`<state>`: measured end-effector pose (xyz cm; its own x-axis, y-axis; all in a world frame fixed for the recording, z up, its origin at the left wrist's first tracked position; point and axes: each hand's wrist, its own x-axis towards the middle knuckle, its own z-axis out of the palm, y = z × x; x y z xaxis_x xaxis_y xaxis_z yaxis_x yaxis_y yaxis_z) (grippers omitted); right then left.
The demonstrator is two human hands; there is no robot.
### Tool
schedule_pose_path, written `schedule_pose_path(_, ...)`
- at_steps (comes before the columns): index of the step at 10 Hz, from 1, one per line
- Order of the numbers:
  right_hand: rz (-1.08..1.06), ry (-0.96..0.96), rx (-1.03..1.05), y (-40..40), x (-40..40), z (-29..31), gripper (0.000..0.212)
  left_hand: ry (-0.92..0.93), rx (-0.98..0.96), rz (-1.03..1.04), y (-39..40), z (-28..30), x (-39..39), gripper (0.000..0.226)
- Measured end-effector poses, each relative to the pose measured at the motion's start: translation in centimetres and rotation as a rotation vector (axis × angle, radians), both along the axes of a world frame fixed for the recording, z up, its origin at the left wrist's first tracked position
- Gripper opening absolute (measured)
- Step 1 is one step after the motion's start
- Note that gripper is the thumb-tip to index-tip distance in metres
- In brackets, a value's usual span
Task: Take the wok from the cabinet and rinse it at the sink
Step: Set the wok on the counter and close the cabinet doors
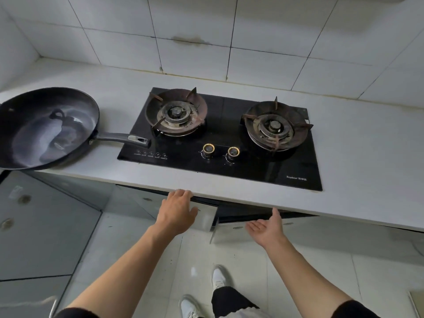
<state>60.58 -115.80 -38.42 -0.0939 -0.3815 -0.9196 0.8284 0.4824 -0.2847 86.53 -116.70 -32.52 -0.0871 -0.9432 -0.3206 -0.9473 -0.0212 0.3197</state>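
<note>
Head view. Wok (46, 128) sits on the countertop (114, 175) at left of frame, left rim cut off. Cabinet interior hidden under the counter edge. Left hand (177, 211) curls over the top of a cabinet door (206, 216). Right hand (267, 228) open, palm up, empty.
</note>
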Motion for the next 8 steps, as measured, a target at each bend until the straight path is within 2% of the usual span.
schedule_pose_path(3, -0.147, -0.042, -0.037, -2.1, 0.9, 0.0, 0.088, -0.020, -0.015, -0.016, -1.6, 0.0, -0.7, 0.047)
schedule_pose_path(8, -0.202, -0.087, -0.062, -3.6, 1.1, 0.8, 0.089, -0.016, -0.032, 0.027, -1.2, 0.0, -0.5, 0.048)
